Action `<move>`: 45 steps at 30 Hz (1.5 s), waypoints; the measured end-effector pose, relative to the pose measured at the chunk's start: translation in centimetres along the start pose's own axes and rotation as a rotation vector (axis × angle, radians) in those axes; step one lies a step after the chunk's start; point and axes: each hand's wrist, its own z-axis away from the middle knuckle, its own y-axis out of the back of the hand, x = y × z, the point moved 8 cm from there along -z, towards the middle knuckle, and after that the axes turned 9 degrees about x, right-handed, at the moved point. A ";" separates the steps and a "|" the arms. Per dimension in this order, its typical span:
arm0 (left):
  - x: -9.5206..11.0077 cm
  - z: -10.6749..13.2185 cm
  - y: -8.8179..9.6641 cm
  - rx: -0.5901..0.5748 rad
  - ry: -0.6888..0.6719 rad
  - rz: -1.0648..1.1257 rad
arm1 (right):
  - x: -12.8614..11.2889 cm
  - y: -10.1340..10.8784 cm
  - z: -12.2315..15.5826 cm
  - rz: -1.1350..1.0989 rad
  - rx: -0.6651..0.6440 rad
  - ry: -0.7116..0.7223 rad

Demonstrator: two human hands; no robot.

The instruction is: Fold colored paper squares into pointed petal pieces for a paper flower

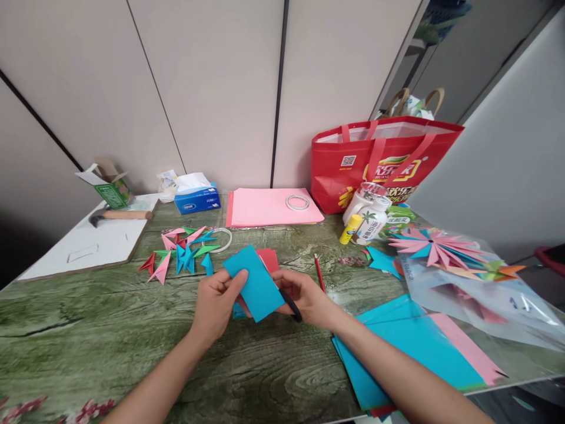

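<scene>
My left hand pinches a rectangular piece of blue paper between thumb and fingers, tilted above the table. My right hand is closed around scissors, whose black handle shows below the fingers; the blades are hidden behind the paper. Beyond the blue piece, a red paper piece shows in part. Past my left hand lies a pile of folded paper points in blue, pink, green and red. A red pencil-like stick rests on the table beyond my right hand.
Blue sheets lie under my right forearm. Ahead are a tissue box, pink sheets with a tape roll, a yellow glue stick, a white jar and a red bag. A hammer rests on a white board.
</scene>
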 end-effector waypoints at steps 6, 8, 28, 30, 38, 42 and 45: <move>-0.1 0.0 0.0 -0.012 -0.006 -0.007 | -0.3 -0.1 0.0 -0.023 0.006 0.001; 0.0 0.0 0.0 -0.012 -0.002 -0.002 | -0.2 -0.1 0.0 -0.036 0.016 -0.005; 1.8 0.5 0.0 0.051 -0.158 -0.026 | 1.5 0.4 0.0 -0.102 0.084 -0.075; 2.4 0.6 0.5 0.106 -0.244 -0.128 | 1.5 0.5 0.0 -0.107 0.089 -0.076; 1.8 0.4 1.4 0.171 -0.267 -0.312 | 0.9 0.0 0.0 -0.073 0.055 -0.080; 1.1 0.1 1.2 0.123 -0.214 -0.225 | 0.3 -0.1 0.1 -0.023 0.038 -0.042; 1.0 0.2 1.0 0.100 -0.192 -0.196 | 0.2 -0.1 0.1 -0.003 0.040 -0.028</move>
